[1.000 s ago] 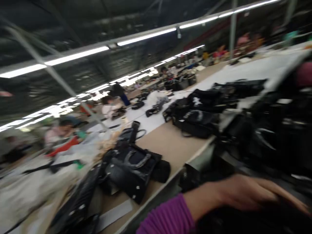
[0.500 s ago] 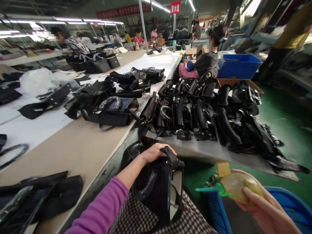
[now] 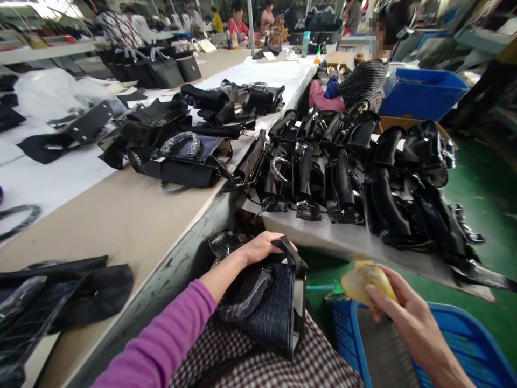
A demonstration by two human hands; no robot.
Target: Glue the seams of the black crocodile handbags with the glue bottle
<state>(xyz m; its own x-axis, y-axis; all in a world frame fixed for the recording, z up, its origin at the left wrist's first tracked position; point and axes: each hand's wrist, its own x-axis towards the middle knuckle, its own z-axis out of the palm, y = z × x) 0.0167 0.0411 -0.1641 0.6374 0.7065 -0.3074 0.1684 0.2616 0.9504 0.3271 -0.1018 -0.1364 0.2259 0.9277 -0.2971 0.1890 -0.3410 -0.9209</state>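
A black crocodile-textured handbag (image 3: 269, 307) rests tilted on my checked lap, its plastic-wrapped handle (image 3: 248, 302) hanging over the front. My left hand (image 3: 262, 248) is closed on the bag's upper edge near a folded black strap, its fingertips partly hidden behind the material. In my right hand (image 3: 393, 293) is a yellowish, translucent squeeze bottle (image 3: 359, 284), gripped between thumb and fingers. Its green nozzle with a thin teal tip (image 3: 323, 287) points left at the bag, a short gap away from it.
Rows of black bags (image 3: 307, 178) cover the low bench ahead. More bag parts (image 3: 186, 161) lie on the long table (image 3: 169, 221) at left. Below my right hand stands a blue basket (image 3: 464, 334). A co-worker in a striped top (image 3: 365, 83) sits ahead, near a blue bin (image 3: 424, 91).
My right hand has brought the bottle left, closer to the bag. The bag has turned so its textured front shows more, with my left hand still on it. The view has tilted down.
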